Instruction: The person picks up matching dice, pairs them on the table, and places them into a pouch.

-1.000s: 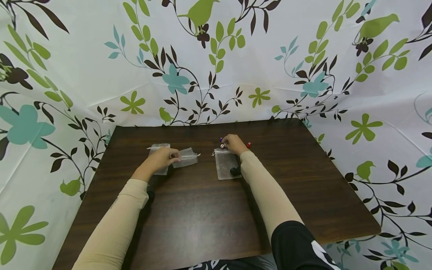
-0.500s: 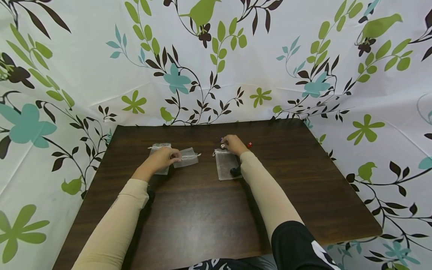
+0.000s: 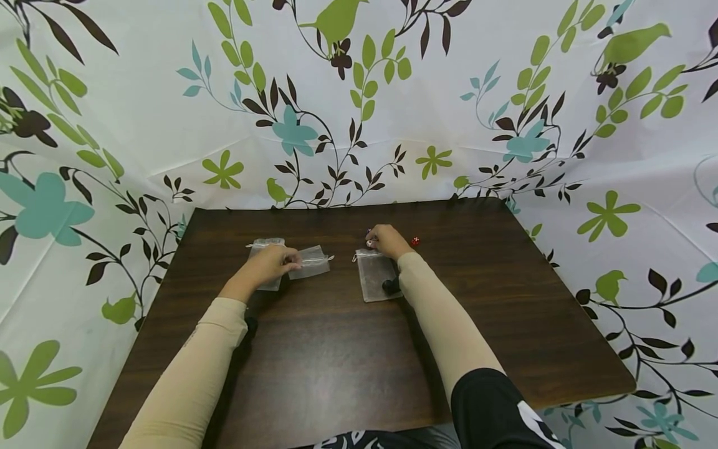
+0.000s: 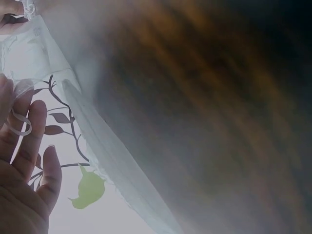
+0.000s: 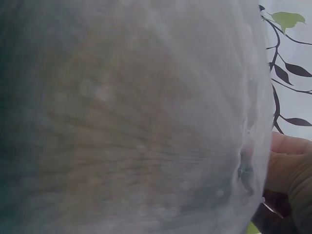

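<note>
Dark tabletop (image 3: 336,362); left hand (image 3: 267,265) at sheer bags (image 3: 314,262), right hand (image 3: 389,239) near dice (image 3: 416,241)

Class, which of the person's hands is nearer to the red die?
The right: the right hand is just left of the red die, while the left hand is farther left.

Left arm (image 3: 185,368) is slanting forward and inward; left hand (image 3: 270,263) is pointing toward right hand (image 3: 389,240). Left wrist view: several fingers (image 4: 31,141) are lying nearly straight, slightly spread. Right arm (image 3: 443,318) is slanting inward, its hand reaching farther forward, bending at the fingers; grip is showing too indistinctly to judge.
</note>
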